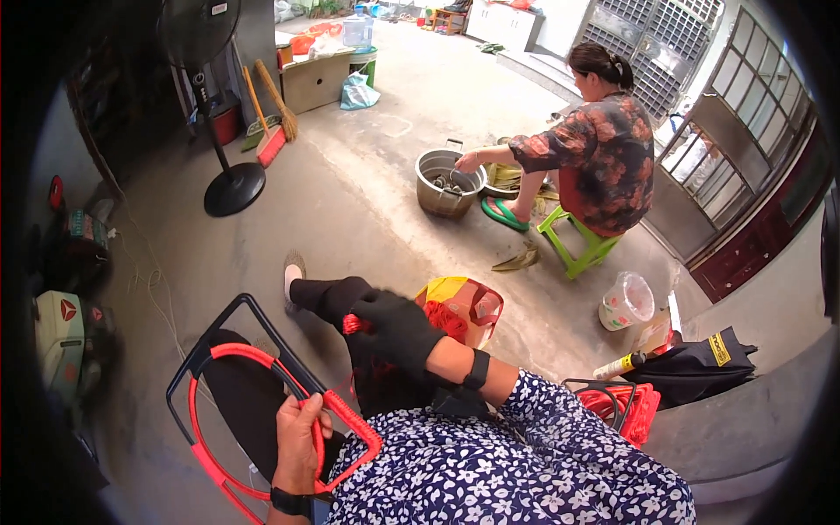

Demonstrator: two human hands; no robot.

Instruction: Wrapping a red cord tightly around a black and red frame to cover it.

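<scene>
My bare left hand point(297, 437) is closed on a black metal frame point(214, 325), with a curved ring joined to a squared loop. Red cord wraps point(363, 429) cover the ring and much of the loop's near end. My right hand point(398, 332), in a black glove, is raised over my lap and closed around a small bundle of red cord point(353, 324). No cord can be made out running between the bundle and the frame. Just beyond the right hand, a red and yellow bag point(477, 311) holds more red cord point(444, 320).
A person point(599, 149) sits on a green stool point(577, 245), reaching into a metal pot point(446, 197). A lined bin point(627, 302), a black bag point(704, 367) and red-wrapped frames point(617, 411) lie to the right. A standing fan point(234, 188) and brooms point(271, 144) are at left.
</scene>
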